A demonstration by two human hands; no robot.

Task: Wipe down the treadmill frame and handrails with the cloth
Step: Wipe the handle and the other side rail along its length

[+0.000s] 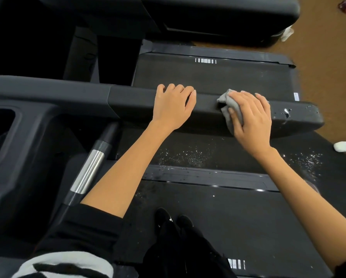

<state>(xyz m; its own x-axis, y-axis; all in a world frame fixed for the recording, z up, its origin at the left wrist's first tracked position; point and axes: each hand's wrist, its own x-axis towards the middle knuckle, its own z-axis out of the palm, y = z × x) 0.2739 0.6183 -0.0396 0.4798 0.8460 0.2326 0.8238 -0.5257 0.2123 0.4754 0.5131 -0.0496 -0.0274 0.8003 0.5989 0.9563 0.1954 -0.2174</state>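
Right hand [252,119] had the grey cloth [231,109] pinned flat against the handrail [128,101], fingers spread over it. Left hand [173,107] just curled over the rail top. The chipped end [288,113] looked rough, so I figured the cloth could snag there.
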